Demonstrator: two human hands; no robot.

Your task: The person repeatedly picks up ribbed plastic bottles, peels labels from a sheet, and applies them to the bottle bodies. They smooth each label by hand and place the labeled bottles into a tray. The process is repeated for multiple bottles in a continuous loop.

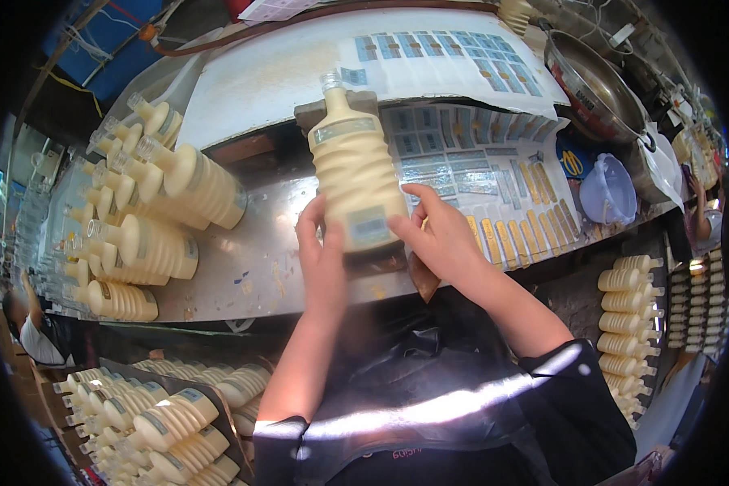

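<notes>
A cream-coloured bottle (355, 174) with wavy ridged sides and a clear glass neck lies in front of me, its neck pointing away and resting against a dark block (364, 104). Two labels show on it: a narrow band near the shoulder and a bluish-grey rectangle (368, 227) near the base. My left hand (320, 251) grips the lower left side, fingers curled round the edge. On the lower right, my right hand (441, 236) has its thumb pressed by the rectangular label and its index finger bent at the bottle's side.
Similar bottles (150, 190) crowd the metal table's left side; more stand in crates (182, 417) below. Blue and gold label strips (510, 235) lie on the right, with further strips on a white board (275, 77) behind. A purple bucket (607, 190) and large pan (595, 81) stand right.
</notes>
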